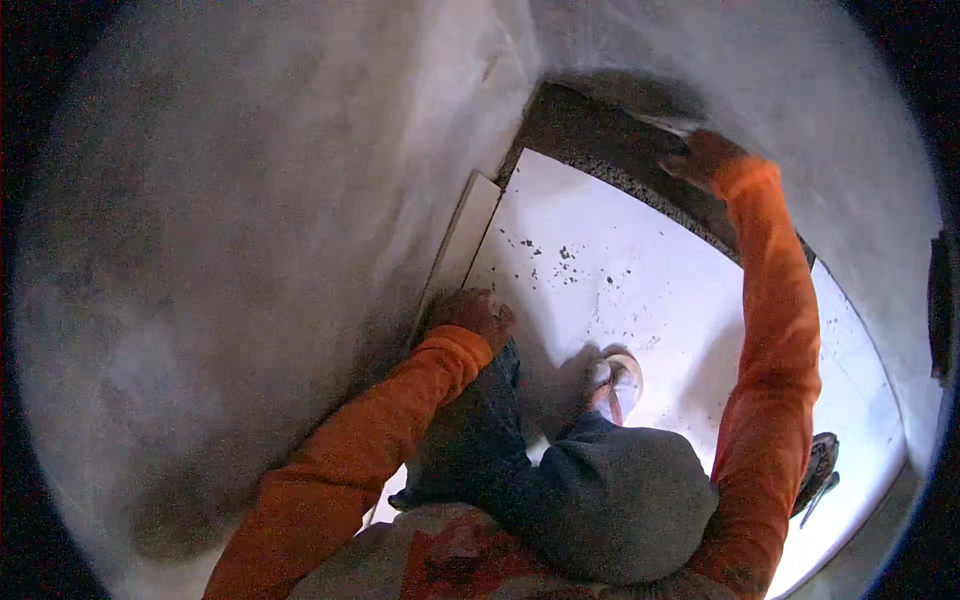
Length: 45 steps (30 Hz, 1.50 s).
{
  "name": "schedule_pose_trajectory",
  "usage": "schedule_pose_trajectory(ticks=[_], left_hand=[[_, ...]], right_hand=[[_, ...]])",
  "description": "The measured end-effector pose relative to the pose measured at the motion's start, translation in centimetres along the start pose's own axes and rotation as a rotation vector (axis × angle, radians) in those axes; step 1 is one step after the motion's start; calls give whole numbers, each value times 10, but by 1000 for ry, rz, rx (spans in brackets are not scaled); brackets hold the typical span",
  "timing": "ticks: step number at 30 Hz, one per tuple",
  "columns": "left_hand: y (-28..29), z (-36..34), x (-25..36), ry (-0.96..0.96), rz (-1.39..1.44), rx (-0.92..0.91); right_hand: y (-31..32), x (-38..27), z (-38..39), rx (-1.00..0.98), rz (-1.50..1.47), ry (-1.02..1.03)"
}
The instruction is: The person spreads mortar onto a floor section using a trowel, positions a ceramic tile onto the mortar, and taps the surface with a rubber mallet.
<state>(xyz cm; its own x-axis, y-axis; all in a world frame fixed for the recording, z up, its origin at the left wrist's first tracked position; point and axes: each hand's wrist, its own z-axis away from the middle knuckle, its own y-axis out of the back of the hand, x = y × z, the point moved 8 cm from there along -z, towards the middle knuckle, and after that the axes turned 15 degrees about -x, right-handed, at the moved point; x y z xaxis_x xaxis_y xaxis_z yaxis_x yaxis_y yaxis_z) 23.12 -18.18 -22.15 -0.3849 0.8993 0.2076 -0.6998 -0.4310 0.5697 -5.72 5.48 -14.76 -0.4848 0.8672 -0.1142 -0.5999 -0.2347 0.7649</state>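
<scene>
L hand (475,316) nr 1 strip (467,230), R hand (706,162) nr 1 dk patch (590,132); can't tell fingers' grip.

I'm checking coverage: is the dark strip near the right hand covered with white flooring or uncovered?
Uncovered: the dark strip lies exposed between the white flooring and the wall.

Right hand (706,161) beside dark gritty strip (603,142)

A narrow pale strip (466,232) lies along the left wall (250,220), near dark grainy material (585,130).
</scene>
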Motion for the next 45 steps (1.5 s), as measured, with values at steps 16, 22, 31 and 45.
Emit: schedule_pose_trajectory(ticks=[16,22,31,45], left_hand=[[-46,-26,-24,-53,-338,-72],[-21,-6,-34,112,-222,-58],[-45,-35,-52,-56,-268,-17],[-26,-18,-20,-224,-205,45]], right_hand=[[-139,-86,-29,233,-912,49],[-134,-68,0,261,-975,-67],[-146,-86,-1,213,-920,-40],[-140,-84,31,159,-952,62]])
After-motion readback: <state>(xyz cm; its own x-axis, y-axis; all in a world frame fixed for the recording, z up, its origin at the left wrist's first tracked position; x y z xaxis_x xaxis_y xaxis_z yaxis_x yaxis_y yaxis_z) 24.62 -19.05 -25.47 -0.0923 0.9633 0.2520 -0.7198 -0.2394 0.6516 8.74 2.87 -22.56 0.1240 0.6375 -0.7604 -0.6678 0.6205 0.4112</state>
